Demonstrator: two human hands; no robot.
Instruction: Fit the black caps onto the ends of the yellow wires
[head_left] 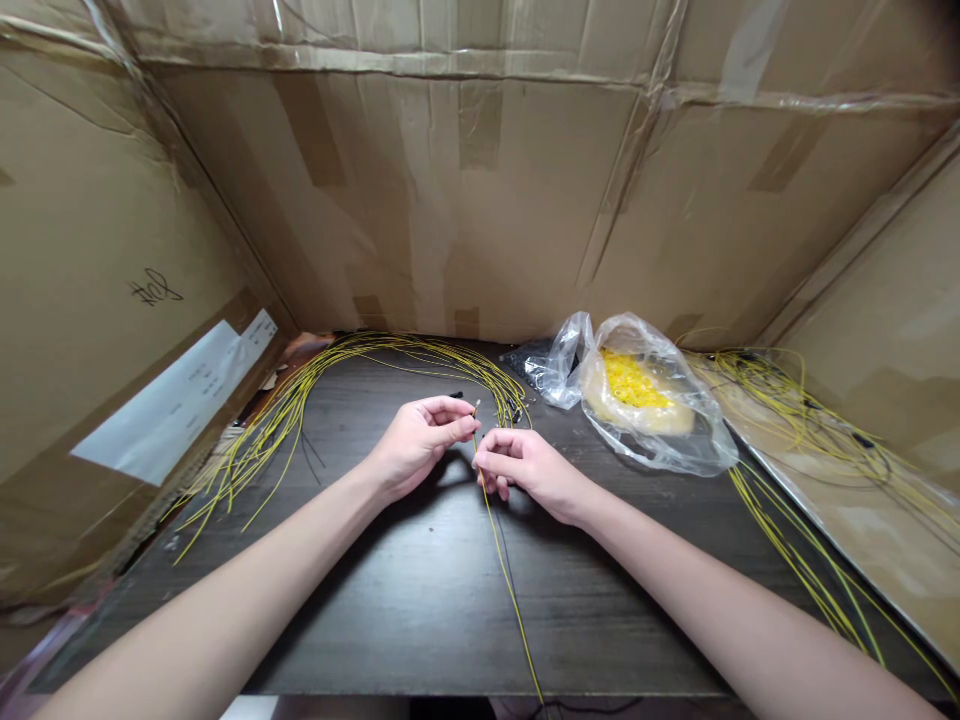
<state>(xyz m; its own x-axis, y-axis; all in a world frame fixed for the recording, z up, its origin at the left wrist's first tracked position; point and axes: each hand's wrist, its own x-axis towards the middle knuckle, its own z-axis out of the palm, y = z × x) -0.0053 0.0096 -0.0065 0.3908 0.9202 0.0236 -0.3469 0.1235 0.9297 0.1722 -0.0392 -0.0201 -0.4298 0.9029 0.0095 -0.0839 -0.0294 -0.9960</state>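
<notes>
My left hand (420, 440) and my right hand (521, 465) meet over the middle of a dark wooden table (420, 610). Both pinch one thin yellow wire (504, 570) near its upper tip. The left fingers close on the very end of it; whether they also hold some small part there I cannot make out. My right hand grips it just below. The wire trails toward me and off the table's front edge. A curved bundle of several yellow wires (300, 395) lies behind and to the left of my hands.
A clear plastic bag (645, 400) with small yellow pieces sits at the back right. More yellow wires (810, 430) lie on cardboard at the right. Cardboard walls (480, 200) enclose the table on three sides. A white label (180, 400) is stuck to the left wall.
</notes>
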